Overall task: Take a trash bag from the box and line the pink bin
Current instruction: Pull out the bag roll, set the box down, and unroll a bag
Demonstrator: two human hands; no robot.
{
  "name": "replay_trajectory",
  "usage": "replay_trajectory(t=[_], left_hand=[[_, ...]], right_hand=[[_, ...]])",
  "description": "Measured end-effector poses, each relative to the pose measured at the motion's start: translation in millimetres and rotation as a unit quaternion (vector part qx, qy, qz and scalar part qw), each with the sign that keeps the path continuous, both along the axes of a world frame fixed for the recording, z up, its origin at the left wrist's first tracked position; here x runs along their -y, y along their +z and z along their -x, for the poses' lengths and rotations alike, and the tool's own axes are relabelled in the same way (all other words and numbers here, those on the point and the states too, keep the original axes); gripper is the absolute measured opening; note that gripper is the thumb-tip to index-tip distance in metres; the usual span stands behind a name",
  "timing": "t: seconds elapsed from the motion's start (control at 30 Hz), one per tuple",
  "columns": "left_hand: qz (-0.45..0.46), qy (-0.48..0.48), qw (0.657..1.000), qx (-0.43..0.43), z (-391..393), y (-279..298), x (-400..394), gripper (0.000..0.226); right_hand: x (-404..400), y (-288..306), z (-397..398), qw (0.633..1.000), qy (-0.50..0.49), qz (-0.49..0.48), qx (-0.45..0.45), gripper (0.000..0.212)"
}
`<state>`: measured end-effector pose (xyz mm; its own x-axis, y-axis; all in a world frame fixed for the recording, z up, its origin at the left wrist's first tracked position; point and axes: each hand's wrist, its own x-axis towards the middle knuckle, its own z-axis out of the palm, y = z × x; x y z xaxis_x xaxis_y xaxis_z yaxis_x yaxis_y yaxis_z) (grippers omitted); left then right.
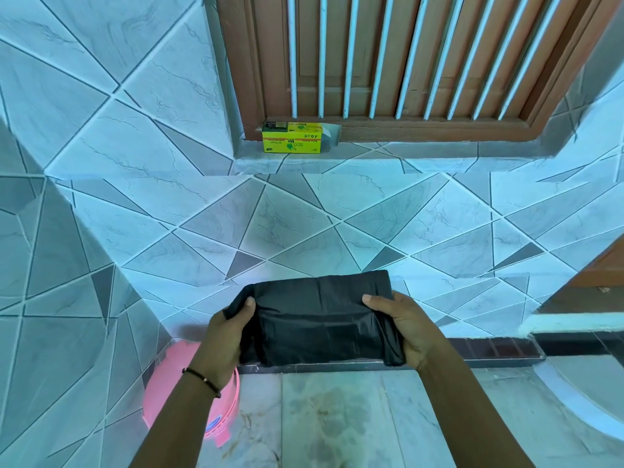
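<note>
Black, folded plastic trash bag (320, 319) is stretched between both hands in front of the tiled wall (304, 224). Left hand (226, 336) pinches its left edge, thumb on top, fingers curled beneath; right hand (405, 329) holds the right edge the same way. Below the left forearm stands the round pink plastic bin (169, 393) on the marble floor (354, 417). Well apart, the yellow-green cardboard box (292, 137) sits on the tiled window ledge (371, 157).

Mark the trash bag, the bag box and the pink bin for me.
Trash bag (320, 319): head view, middle of the folded black plastic.
Box (292, 143): head view, yellow front face, on the window ledge.
Pink bin (162, 393): head view, rim left of the left forearm.
</note>
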<state>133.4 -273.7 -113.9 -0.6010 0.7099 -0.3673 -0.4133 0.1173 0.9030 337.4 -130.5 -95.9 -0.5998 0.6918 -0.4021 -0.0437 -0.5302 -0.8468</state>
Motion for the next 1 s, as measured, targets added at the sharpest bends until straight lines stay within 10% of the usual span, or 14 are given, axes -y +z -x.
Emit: replay_trajectory(t=[0.17,0.37,1.0], left_hand=[[-0.003,-0.099,0.995,0.004,-18.5,-1.7,-6.6,0.042],[-0.037,-0.047,0.998,-0.031,-18.5,-4.3,-8.5,0.011],[0.040,0.132,0.966,-0.218,22.6,-6.4,-0.9,0.022]], right_hand=[[9.5,-0.6,10.6,0.999,0.036,-0.030,0.009,0.021],[1.6,0.2,2.4,0.999,0.048,0.005,-0.012,0.030],[-18.4,2.7,-12.6,0.996,0.064,0.044,0.044,0.046]])
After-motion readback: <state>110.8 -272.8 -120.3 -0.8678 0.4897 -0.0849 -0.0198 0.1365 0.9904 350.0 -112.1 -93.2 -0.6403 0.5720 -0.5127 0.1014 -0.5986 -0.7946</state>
